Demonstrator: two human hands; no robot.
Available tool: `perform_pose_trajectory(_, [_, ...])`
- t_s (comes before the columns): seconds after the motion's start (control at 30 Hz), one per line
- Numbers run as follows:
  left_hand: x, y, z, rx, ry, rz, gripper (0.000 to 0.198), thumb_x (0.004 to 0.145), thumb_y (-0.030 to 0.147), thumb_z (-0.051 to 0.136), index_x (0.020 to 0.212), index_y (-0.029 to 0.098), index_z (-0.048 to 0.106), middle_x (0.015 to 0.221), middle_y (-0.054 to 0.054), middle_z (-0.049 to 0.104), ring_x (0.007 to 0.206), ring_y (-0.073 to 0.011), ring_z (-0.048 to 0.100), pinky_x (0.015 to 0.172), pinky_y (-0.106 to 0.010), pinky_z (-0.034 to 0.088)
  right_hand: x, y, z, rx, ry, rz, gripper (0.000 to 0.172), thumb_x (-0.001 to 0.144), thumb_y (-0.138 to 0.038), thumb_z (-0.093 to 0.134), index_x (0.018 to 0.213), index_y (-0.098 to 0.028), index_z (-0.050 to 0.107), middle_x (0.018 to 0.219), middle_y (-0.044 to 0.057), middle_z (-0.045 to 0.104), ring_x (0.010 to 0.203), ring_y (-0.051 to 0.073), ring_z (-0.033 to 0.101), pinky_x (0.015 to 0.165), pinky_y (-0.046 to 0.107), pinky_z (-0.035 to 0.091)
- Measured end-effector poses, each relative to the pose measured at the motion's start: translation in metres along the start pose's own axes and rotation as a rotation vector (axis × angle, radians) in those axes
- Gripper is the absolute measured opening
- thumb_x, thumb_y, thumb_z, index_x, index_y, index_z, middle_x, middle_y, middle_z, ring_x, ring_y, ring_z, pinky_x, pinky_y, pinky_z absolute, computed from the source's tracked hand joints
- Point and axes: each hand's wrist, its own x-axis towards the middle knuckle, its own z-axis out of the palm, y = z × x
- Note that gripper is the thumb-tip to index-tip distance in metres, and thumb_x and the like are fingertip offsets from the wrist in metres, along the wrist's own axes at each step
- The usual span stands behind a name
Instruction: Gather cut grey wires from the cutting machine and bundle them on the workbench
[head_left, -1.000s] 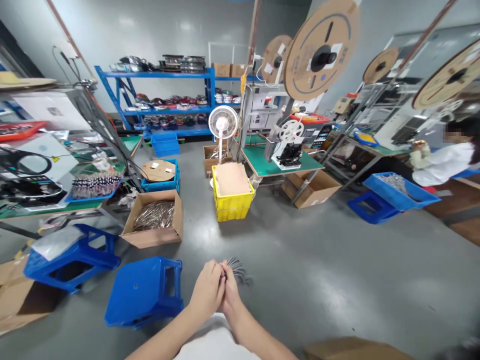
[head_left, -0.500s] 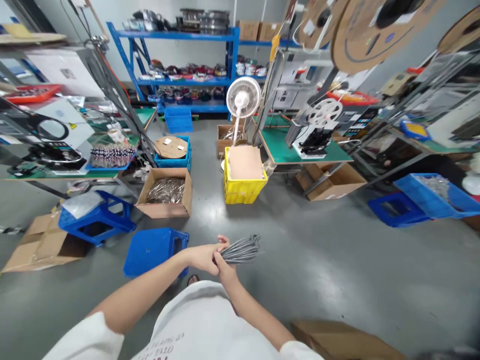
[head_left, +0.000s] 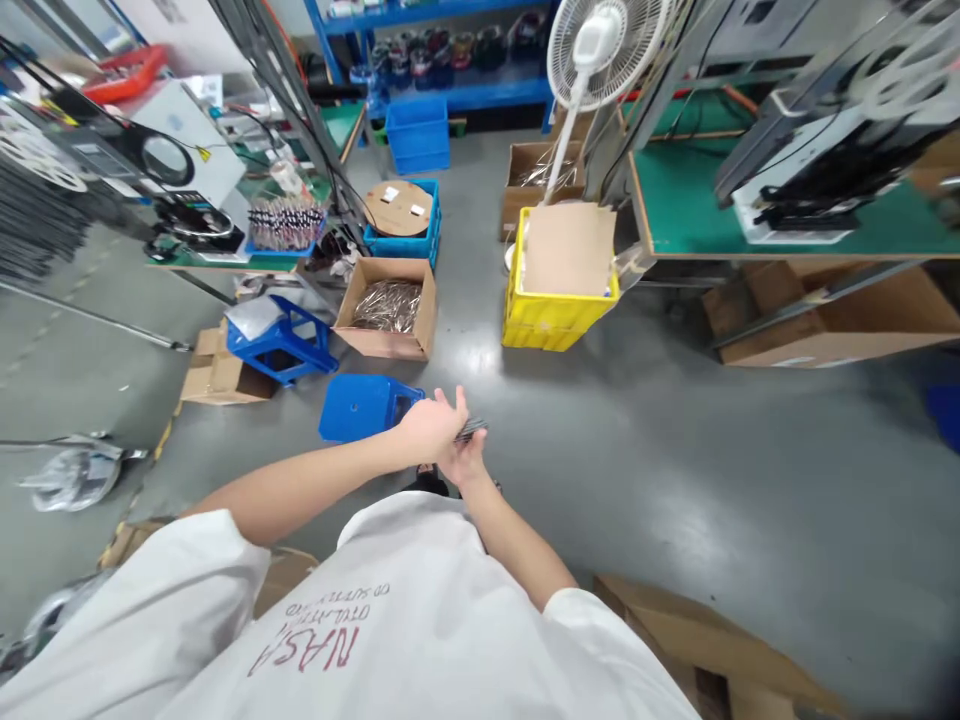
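Observation:
In front of my body, low in the head view, my two hands meet around a short bundle of grey wires (head_left: 472, 430). My right hand (head_left: 463, 458) is closed around the bundle from below, its thumb along the near side. My left hand (head_left: 436, 424) lies against the bundle's left side, palm toward it, with fingers stretched out and apart. Only a small part of the wires shows; the rest is hidden between the hands. Just left of my hands stands a blue plastic stool (head_left: 358, 408).
Ahead stand a cardboard box of thin wires (head_left: 390, 340), a yellow crate (head_left: 540, 322) with cardboard on top, and a white fan (head_left: 598, 40). Workbenches with machines flank the aisle, one with a green top (head_left: 690, 200). A cardboard box (head_left: 712, 630) lies behind me at right.
The view has tilted down and swung right. The wire bundle, which stuck out to the right of my hands, now shows only a short part. My left hand's fingers are more spread.

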Motion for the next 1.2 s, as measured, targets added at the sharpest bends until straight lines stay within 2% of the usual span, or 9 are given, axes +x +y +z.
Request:
perform_pose_trajectory(0.13, [-0.005,0.025,-0.018,0.014,-0.391,-0.107,0.031,0.054,0.010,0.069,0.085,0.016,0.071,0.064,-0.002,0.066,0.057,-0.0201,0.063,0.063,-0.035,0.054,-0.001,-0.016,0.009,0.038,-0.087,-0.171,0.104,0.039,-0.072,0.085,0.133,-0.040,0.054,0.150,0.002,0.048,0.141,0.030,0.041,0.106,0.050,0.046])
perform_pose_trajectory(0.23, [-0.008,0.041,-0.017,-0.028,-0.601,-0.139,0.024,0.059,0.013,0.064,0.082,0.015,0.071,0.057,-0.001,0.064,0.049,-0.0189,0.061,0.054,-0.034,0.053,-0.012,-0.030,0.014,0.062,-0.040,-0.261,0.078,0.047,-0.065,0.086,0.116,-0.037,0.061,0.138,0.000,0.057,0.139,0.029,0.044,0.104,0.049,0.049])
perform_pose_trajectory(0.33, [-0.008,0.052,-0.006,-0.005,-0.728,-0.123,0.016,0.061,0.013,0.061,0.075,0.015,0.068,0.054,-0.001,0.062,0.048,-0.0196,0.061,0.050,-0.034,0.052,-0.027,-0.037,0.020,0.091,0.096,-0.319,0.037,0.068,-0.054,0.077,0.095,-0.034,0.061,0.117,-0.003,0.065,0.134,0.024,0.049,0.103,0.046,0.050])
perform_pose_trajectory(0.43, [-0.011,0.057,0.000,0.107,-0.741,-0.102,0.009,0.060,0.012,0.063,0.068,0.015,0.065,0.053,-0.002,0.063,0.048,-0.0215,0.061,0.049,-0.035,0.053,-0.038,-0.033,0.025,0.068,0.194,-0.357,0.024,0.072,-0.042,0.074,0.084,-0.030,0.056,0.105,-0.003,0.066,0.130,0.022,0.053,0.105,0.042,0.048])
perform_pose_trajectory(0.57, [-0.021,0.051,-0.018,0.256,-0.534,0.060,0.014,0.062,0.020,0.073,0.075,0.017,0.069,0.064,-0.002,0.067,0.071,-0.0249,0.069,0.072,-0.037,0.057,-0.035,-0.031,0.029,0.049,0.216,-0.366,0.022,0.070,-0.027,0.074,0.079,-0.027,0.054,0.090,-0.004,0.067,0.121,0.020,0.060,0.104,0.039,0.048])
perform_pose_trajectory(0.7, [-0.035,0.007,-0.048,0.042,-0.213,0.299,0.047,0.073,0.041,0.076,0.117,0.026,0.067,0.127,-0.005,0.066,0.125,-0.0274,0.057,0.109,-0.038,0.044,-0.017,-0.051,0.021,0.334,0.227,-0.356,0.017,0.073,-0.017,0.066,0.078,-0.025,0.051,0.065,-0.011,0.056,0.069,0.009,0.066,0.086,0.031,0.057])
perform_pose_trajectory(0.83, [-0.048,-0.075,-0.052,-0.451,0.179,-0.005,0.047,0.078,0.053,0.069,0.115,0.023,0.067,0.131,-0.010,0.065,0.128,-0.0276,0.056,0.111,-0.041,0.042,-0.007,-0.070,-0.010,0.614,0.239,-0.284,0.022,0.073,-0.009,0.063,0.073,-0.022,0.046,0.055,-0.014,0.049,0.045,0.003,0.052,0.055,0.015,0.051])
perform_pose_trajectory(0.97, [-0.062,-0.149,-0.035,-0.569,0.292,-0.292,0.044,0.078,0.055,0.062,0.100,0.018,0.069,0.115,-0.016,0.071,0.112,-0.0299,0.066,0.098,-0.047,0.050,-0.012,-0.054,-0.036,0.648,0.297,-0.217,0.022,0.076,-0.011,0.065,0.074,-0.022,0.046,0.054,-0.013,0.050,0.043,0.003,0.052,0.049,0.014,0.050])
perform_pose_trajectory(1.2, [-0.060,-0.188,-0.017,-0.662,0.345,-0.415,0.031,0.079,0.041,0.060,0.096,0.016,0.067,0.105,-0.014,0.074,0.097,-0.0220,0.072,0.085,-0.034,0.055,-0.023,-0.021,-0.048,0.828,0.277,-0.084,0.021,0.073,-0.004,0.062,0.075,-0.021,0.049,0.060,-0.011,0.058,0.052,0.003,0.059,0.057,0.013,0.055])
